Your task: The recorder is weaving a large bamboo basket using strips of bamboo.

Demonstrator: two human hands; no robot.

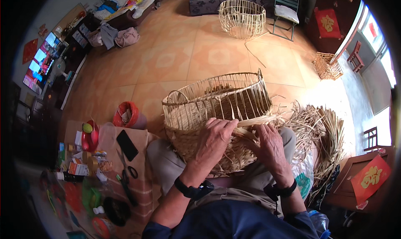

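A half-woven straw basket [179, 134] rests on my lap, its lower wall densely woven and its upper stakes bare up to the rim. Fingers curled, my left hand [215, 136] presses at the near wall and pinches one end of a pale flat straw strand [255, 121]. My right hand [269, 145] closes round the strand's other part at the basket's right side, its fingertips partly hidden by straw. Loose straw ends stick out below and between the two hands. Some cut straw lies inside the basket.
A heap of dry straw [328, 134] lies to my right. On the left, a cloth-covered table holds a black phone [127, 145], scissors [124, 166] and small packages. Behind it stands a red-lined bin [126, 113]. Farther off are a basket frame [242, 20] and a chair [286, 14].
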